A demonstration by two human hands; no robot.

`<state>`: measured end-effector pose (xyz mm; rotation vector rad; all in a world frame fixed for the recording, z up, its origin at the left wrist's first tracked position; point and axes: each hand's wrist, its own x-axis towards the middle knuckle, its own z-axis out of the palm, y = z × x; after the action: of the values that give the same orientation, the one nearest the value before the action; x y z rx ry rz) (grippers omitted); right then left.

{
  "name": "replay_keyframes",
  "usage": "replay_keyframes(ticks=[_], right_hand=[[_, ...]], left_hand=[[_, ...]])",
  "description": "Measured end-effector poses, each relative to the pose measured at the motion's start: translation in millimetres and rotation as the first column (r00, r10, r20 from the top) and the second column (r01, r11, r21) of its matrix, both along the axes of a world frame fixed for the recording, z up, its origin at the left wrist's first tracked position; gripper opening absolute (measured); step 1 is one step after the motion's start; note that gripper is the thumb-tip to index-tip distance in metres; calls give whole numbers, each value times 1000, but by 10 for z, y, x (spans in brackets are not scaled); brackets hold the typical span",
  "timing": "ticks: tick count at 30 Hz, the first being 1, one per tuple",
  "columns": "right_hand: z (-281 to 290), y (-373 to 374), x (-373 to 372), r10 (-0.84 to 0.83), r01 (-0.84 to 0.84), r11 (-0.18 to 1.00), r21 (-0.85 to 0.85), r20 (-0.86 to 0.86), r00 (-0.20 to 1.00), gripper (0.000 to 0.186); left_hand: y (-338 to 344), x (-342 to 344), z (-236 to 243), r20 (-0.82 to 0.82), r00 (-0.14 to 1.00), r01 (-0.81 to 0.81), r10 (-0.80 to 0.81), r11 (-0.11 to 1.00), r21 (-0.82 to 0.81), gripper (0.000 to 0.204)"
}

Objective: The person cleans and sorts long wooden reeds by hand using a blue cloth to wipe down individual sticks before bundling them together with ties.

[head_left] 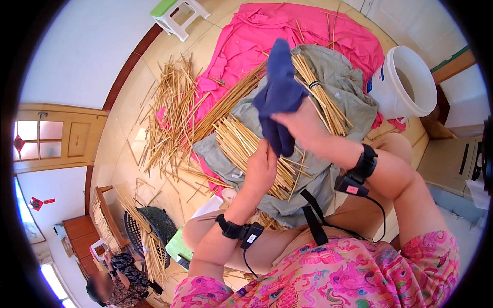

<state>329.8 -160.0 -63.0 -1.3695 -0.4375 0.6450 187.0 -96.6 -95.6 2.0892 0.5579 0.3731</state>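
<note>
Above a rumpled grey-green cloth (357,95) spread on the floor, a limp, dark blue piece of fabric, narrow and tube-like at its top (281,95), is held up in front of the seated person, between the two hands. The left hand (261,167) has its fingers closed, pinching the lower edge of the fabric. The right hand (304,126) is blurred and lies against the middle of it; its fingers are partly hidden, so I cannot tell how far they are curled or whether they grip.

The fabric looks light and soft, with enough give to fold and bunch, and it seems neither fragile nor slippery. A pinch at the lower edge should hold it well, with the other hand steadying the middle; held from one end only, it would probably flop.

Just beyond the left hand lies a fanned bundle of thin straw-coloured sticks (236,143), and a tied bundle of similar sticks (323,97) lies near the right hand. These look stiff and smooth, likelier to roll or snap than to bend far.
</note>
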Motion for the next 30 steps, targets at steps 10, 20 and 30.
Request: replay_keyframes(ticks=[10,20,30], right_hand=[[-20,113,277,-76,151,972,180,-370,926,28],[26,147,212,-57,94,980,174,-204,977,24],[-69,31,-86,163,-123,978,169,-242,956,27]], left_hand=[[91,-27,30,101,992,126,-79,731,-671,21],[87,-22,32,92,993,109,-74,879,-465,18],[134,36,263,88,994,57,58,404,-913,33]])
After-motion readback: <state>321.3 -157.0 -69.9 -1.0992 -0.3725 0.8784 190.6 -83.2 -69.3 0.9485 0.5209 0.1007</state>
